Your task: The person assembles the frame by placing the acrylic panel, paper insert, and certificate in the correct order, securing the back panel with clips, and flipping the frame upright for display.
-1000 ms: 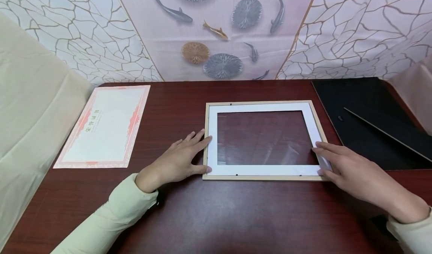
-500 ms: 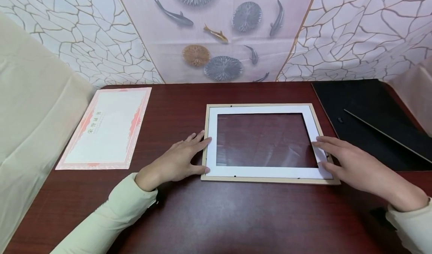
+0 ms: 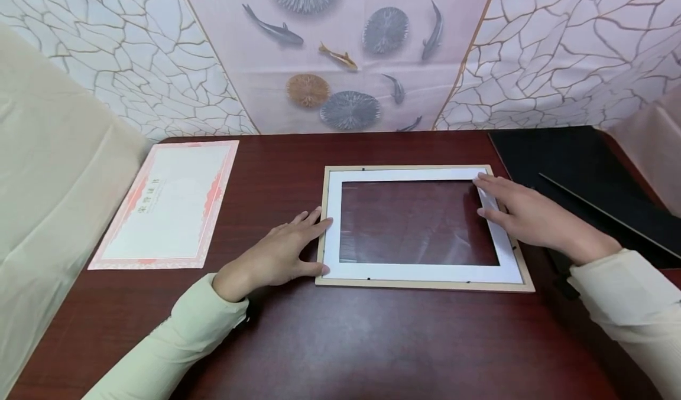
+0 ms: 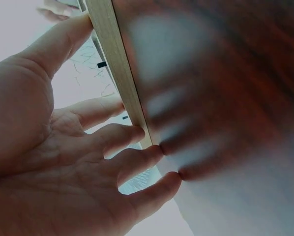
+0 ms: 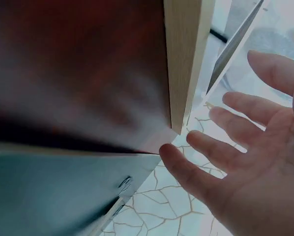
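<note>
A light wooden picture frame [image 3: 425, 285] lies flat on the dark red table, with a white mat [image 3: 420, 272] inside it and a clear pane showing through the mat's opening. My left hand [image 3: 273, 255] rests at the frame's left side, thumb and forefinger on its edge, the other fingers touching the table beside it. In the left wrist view those fingertips stand along the wooden edge [image 4: 118, 69]. My right hand [image 3: 532, 211] is over the frame's upper right side, fingers extended at the mat. The right wrist view shows its fingers [image 5: 230, 123] spread and straight.
A pink-bordered certificate sheet [image 3: 170, 202] lies at the left of the table. On the right is a black backing board [image 3: 553, 146] with its stand leg [image 3: 606, 211] raised at an angle. Patterned cloth hangs along the table's back edge.
The frame's right end shifted slightly toward me, then the right hand slid from the lower right corner up toward the upper right one. The left hand stayed in place.
</note>
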The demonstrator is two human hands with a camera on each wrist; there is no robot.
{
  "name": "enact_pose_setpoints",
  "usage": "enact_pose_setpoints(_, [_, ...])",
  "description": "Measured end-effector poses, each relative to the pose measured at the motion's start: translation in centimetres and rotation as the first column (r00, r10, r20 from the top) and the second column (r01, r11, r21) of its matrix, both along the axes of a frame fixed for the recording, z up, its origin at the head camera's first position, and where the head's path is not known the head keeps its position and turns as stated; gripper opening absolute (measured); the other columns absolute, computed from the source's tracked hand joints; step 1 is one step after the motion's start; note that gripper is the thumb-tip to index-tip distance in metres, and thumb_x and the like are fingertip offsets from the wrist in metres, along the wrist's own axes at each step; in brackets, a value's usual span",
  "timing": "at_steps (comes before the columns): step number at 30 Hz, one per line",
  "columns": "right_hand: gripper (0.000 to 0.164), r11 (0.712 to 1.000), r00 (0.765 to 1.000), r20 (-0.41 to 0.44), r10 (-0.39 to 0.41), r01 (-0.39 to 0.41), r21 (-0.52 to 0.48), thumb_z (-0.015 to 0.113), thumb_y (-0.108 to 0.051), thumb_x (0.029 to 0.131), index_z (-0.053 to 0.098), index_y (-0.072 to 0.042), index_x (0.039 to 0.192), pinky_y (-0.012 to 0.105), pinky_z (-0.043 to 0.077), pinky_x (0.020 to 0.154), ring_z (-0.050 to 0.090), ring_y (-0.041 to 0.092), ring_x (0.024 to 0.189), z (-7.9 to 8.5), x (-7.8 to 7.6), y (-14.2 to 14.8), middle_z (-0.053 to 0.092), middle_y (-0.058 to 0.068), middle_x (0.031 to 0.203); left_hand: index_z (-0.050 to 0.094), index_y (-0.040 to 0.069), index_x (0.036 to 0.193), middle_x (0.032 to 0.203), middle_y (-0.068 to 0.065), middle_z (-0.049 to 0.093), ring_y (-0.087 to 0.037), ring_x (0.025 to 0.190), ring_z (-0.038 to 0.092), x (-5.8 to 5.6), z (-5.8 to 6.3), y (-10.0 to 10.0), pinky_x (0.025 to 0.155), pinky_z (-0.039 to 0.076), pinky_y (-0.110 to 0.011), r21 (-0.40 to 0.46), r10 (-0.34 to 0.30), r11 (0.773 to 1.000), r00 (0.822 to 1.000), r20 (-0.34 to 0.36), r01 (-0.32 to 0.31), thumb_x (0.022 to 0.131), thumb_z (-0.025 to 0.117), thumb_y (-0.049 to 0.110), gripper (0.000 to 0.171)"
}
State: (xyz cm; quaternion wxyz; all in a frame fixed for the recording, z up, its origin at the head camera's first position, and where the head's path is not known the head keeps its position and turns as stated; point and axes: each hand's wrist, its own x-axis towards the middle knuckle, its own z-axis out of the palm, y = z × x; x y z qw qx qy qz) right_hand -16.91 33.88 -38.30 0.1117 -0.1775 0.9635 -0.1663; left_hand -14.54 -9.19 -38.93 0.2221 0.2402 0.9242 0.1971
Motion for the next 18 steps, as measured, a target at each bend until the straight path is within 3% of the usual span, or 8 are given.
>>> enact_pose_setpoints(3, [0.067,1.0,0.998,0.064,-0.009,0.009,0.008,0.061,-0.023,0.107,0.034,0.009,0.159,0.073,0.022,0.12,0.015,0.058,0.155,-0.14,-1.0,-0.58,0.025,0.037,0.166,0.03,0.019,0.166,0.176,-0.009,0.013,-0.038,0.163,0.015,0.02,-0.07,-0.12,0.127,0.021,-0.065,-0.006,0.003,1.0,1.0,0.001,-0.003,0.095,0.078,0.037,0.087])
enact_pose_setpoints(6, [0.068,1.0,0.994,0.104,-0.017,0.016,0.014,0.06,-0.026,0.107,0.034,0.008,0.159,0.075,0.019,0.12,0.01,0.058,0.156,-0.33,-1.03,-0.74,0.023,0.035,0.167,0.03,0.02,0.167,0.177,-0.008,0.013,-0.037,0.163,0.014,0.06,-0.07,-0.05,0.127,0.021,-0.064,-0.011,0.008,1.0,1.0,0.006,-0.008,0.095,0.078,0.037,0.087])
enact_pose_setpoints(18, [0.067,1.0,0.992,0.126,-0.013,0.011,0.016,0.061,-0.025,0.106,0.034,0.005,0.16,0.076,0.018,0.119,0.006,0.055,0.158,-0.63,-0.96,-0.41,0.021,0.03,0.17,0.03,0.02,0.167,0.176,-0.008,0.014,-0.037,0.163,0.016,0.11,-0.08,-0.04,0.127,0.022,-0.065,-0.015,0.011,1.0,1.0,-0.007,-0.011,0.095,0.078,0.037,0.087])
